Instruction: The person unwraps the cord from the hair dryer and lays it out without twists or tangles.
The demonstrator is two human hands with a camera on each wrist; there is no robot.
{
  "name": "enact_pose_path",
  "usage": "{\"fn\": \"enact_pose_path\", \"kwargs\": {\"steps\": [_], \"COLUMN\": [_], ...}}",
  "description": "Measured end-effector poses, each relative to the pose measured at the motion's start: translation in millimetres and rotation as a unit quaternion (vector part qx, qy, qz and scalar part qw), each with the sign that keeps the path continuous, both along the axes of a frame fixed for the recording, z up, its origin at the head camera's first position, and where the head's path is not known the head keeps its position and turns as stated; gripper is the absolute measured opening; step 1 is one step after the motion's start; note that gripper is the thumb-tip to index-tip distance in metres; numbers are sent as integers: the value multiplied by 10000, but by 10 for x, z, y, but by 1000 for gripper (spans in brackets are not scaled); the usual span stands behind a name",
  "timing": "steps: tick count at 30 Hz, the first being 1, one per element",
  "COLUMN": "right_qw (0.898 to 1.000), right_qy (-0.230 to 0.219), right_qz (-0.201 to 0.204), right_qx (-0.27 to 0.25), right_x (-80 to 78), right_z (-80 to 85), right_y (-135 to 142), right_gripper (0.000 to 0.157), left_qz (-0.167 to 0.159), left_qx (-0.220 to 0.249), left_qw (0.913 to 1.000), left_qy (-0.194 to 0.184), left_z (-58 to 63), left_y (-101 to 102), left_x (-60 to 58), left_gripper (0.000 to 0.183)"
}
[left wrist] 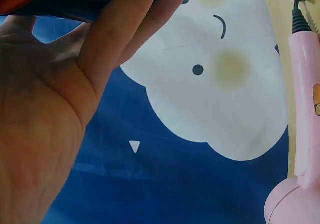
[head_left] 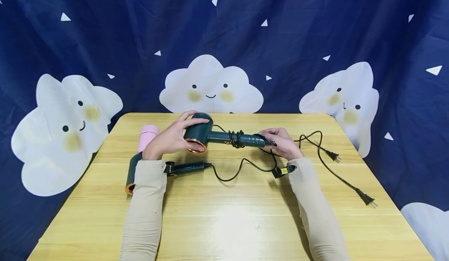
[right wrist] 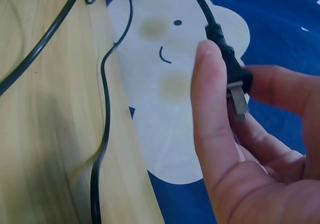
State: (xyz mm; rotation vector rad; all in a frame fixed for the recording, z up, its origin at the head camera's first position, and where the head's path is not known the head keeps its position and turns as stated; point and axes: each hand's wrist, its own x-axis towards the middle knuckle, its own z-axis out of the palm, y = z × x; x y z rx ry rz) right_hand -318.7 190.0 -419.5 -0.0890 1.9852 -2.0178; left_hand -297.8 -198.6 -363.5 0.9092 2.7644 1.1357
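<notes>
A dark green hair dryer (head_left: 226, 137) with a copper-coloured rim is held up over the table, lying sideways. My left hand (head_left: 172, 138) grips its barrel, thumb by the rim and fingers over the top. Several turns of black cord (head_left: 236, 139) wrap the handle. At the handle's end is my right hand (head_left: 280, 142); in the right wrist view its thumb and fingers pinch the cord's black plug (right wrist: 232, 66), metal prongs showing. Beneath the left forearm lies a second dark green hair dryer (head_left: 189, 168), partly hidden by the sleeve.
A pink hair dryer (left wrist: 306, 104) lies on the table at the left, mostly hidden in the head view. Loose black cords run across the wooden table (head_left: 224, 206) to two plugs, one plug (head_left: 333, 155) farther back and another plug (head_left: 366, 197) near the right edge. A blue curtain (head_left: 224, 15) stands behind.
</notes>
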Motion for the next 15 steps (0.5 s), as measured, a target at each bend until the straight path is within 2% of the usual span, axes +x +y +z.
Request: {"fn": "enact_pose_path", "kwargs": {"steps": [3,5,9,15], "right_qw": [9990,9983,9963,9843], "right_qy": [128,209,157,217], "right_qz": [-394,-536,-644,-841], "right_qx": [190,98,-551,-1535], "right_x": [-5,-10,-11,39], "right_z": [19,29,62,191], "right_y": [8,15,26,33], "right_gripper": [17,12,10,14], "left_qz": [-93,-147,-171,-143], "left_qx": [-49,-59,-64,-110], "left_qw": [9999,9999,9998,9998], "left_qy": [-21,-25,-65,-103], "left_z": [-11,-14,-19,-31], "left_y": [22,37,63,96], "left_x": [-9,-11,-5,-6], "left_gripper": [87,87,87,85]}}
